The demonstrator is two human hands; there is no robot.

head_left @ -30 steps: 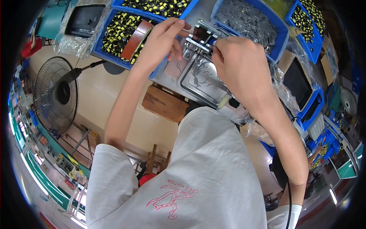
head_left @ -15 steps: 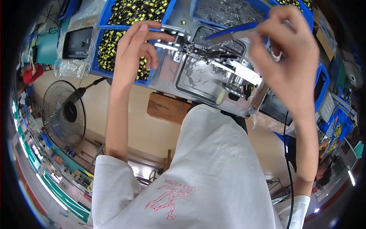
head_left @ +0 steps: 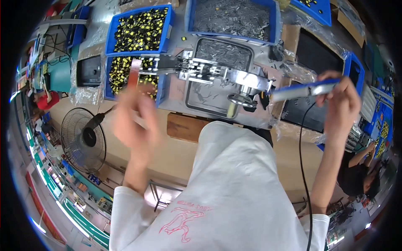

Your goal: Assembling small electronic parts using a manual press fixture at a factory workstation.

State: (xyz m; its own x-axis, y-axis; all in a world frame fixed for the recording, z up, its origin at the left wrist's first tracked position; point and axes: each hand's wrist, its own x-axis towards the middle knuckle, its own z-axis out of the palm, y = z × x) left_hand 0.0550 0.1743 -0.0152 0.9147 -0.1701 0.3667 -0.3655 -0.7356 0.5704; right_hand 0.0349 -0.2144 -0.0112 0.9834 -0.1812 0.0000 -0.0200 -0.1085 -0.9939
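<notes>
My right hand [head_left: 341,100], to the right of the bench fixture, is closed round one end of a long flat blue-and-silver tool [head_left: 293,91], blurred by motion. My left hand [head_left: 136,119] is smeared in front of the near left bin. A reddish strip with a pale tip [head_left: 134,73] rises from its fingers; I cannot tell whether it is held. Between my hands lies a metal fixture [head_left: 205,71] with a round handwheel [head_left: 243,100], over a metal tray [head_left: 190,102] that holds loose grey slivers.
Two blue bins [head_left: 167,35] at the left hold small black-and-yellow parts. A larger blue bin [head_left: 274,21] of grey pieces stands behind the tray. Black panels [head_left: 316,52] in plastic wrap lie at the right. A standing fan [head_left: 86,138] is at the left; a black cable [head_left: 302,159] hangs at the right.
My left hand has come off the fixture's left end and drawn back toward me. My right hand, with the tool, has moved right and nearer to me, away from above the fixture.
</notes>
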